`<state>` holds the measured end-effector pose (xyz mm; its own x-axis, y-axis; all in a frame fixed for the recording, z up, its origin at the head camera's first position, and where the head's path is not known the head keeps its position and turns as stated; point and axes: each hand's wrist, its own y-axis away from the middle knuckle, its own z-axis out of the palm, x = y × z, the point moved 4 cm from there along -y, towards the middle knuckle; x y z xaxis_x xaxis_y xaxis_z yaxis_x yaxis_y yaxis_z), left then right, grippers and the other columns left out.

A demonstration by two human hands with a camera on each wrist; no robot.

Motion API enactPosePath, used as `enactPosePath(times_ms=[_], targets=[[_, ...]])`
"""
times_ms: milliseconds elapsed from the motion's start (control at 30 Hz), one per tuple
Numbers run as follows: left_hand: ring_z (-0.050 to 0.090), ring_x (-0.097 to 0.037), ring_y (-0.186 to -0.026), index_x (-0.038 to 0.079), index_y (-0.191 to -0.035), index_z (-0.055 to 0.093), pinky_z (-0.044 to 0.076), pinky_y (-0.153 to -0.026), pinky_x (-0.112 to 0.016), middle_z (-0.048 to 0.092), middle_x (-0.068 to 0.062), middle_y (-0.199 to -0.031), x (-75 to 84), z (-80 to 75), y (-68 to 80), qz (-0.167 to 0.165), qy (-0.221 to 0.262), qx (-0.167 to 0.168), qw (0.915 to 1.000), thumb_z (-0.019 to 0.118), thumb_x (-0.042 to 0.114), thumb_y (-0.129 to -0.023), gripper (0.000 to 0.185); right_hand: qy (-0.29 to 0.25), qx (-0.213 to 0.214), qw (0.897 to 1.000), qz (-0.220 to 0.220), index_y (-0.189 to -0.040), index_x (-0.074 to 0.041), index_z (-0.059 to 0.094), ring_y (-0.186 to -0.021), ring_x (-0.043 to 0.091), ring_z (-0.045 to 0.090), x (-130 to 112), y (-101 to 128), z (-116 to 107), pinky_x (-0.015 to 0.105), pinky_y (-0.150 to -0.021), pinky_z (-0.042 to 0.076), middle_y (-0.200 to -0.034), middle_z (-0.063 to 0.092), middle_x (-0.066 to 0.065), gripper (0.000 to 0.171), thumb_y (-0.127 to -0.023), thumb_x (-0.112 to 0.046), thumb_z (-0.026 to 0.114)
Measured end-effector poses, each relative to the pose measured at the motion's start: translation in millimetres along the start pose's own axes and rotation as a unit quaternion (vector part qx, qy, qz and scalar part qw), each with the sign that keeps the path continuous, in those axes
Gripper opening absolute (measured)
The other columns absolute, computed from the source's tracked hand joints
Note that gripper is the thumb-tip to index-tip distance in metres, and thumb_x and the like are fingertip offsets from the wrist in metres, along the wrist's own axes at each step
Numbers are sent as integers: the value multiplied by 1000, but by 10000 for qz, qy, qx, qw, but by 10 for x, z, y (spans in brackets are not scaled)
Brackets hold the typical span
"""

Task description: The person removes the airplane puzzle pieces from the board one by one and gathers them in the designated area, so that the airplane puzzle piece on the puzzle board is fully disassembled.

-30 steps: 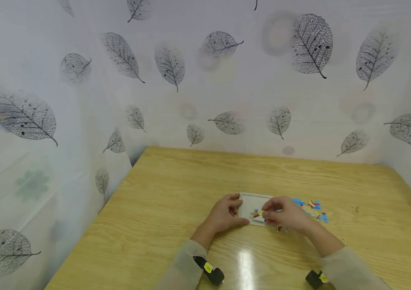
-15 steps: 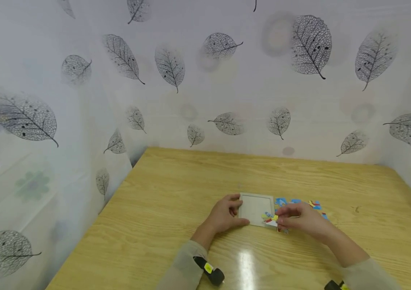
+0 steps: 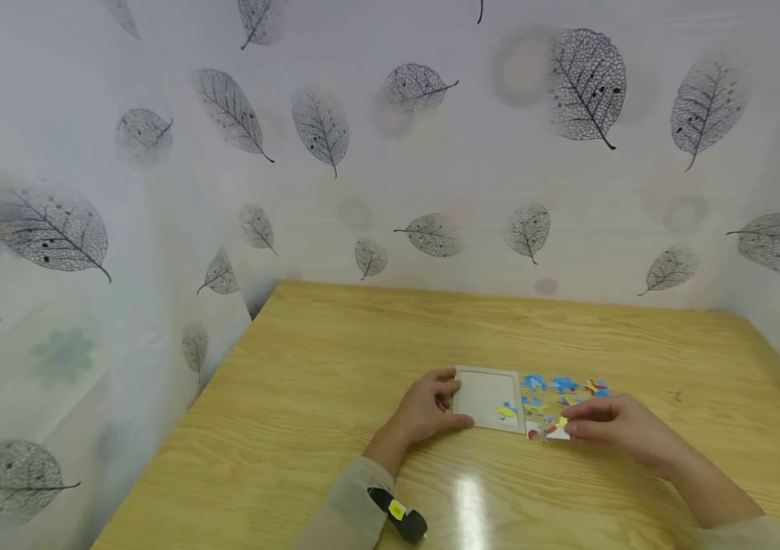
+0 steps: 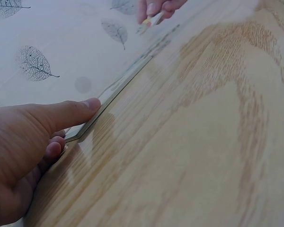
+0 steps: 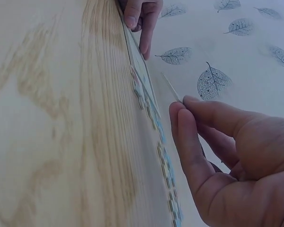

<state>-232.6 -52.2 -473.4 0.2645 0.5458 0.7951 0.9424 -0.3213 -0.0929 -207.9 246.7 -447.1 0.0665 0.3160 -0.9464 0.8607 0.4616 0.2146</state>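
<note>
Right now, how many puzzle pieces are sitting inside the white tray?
1: a yellow-and-blue puzzle piece lies in the near right corner of the white tray. The left hand covers the tray's left edge, so another may be hidden.

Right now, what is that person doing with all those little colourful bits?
A person is working on a small jigsaw puzzle at a wooden table. The left hand holds the edge of the white puzzle tray, keeping it in place. The right hand pinches a puzzle piece just right of the tray, among the loose blue, red and yellow pieces. One yellow and blue piece already lies in the tray's near right corner; the rest of the tray looks bare.
</note>
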Motion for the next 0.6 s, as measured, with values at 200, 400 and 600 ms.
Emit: enactPosePath(times_ms=[200,400,600], targets=[[47,-3,-75,7,-126,57,43,-68,-17,44,0,-137,-7,22,-18,-47,-64,6,10000,82,35,-67,71,552,301,9980,51,-112,10,59,-86,14,62,28,77,-101,30,-73,51,-102,64,13,41,-83,-19,69],[48,-2,-76,6,-126,57,43,-69,-17,44,0,-138,-2,15,-22,31,-149,11,9999,81,35,-68,70,1137,835,9891,429,-108,6,61,-81,15,60,40,93,-134,28,-67,50,-93,65,9,43,-79,-24,73],[48,-3,-76,5,-126,57,43,-69,-16,43,-2,-138,14,5,-1,32,-104,-12,9999,81,34,-68,70,1979,1151,9729,339,-99,0,66,-77,14,58,9,89,-105,26,-64,47,-87,65,4,37,-76,-27,76]])
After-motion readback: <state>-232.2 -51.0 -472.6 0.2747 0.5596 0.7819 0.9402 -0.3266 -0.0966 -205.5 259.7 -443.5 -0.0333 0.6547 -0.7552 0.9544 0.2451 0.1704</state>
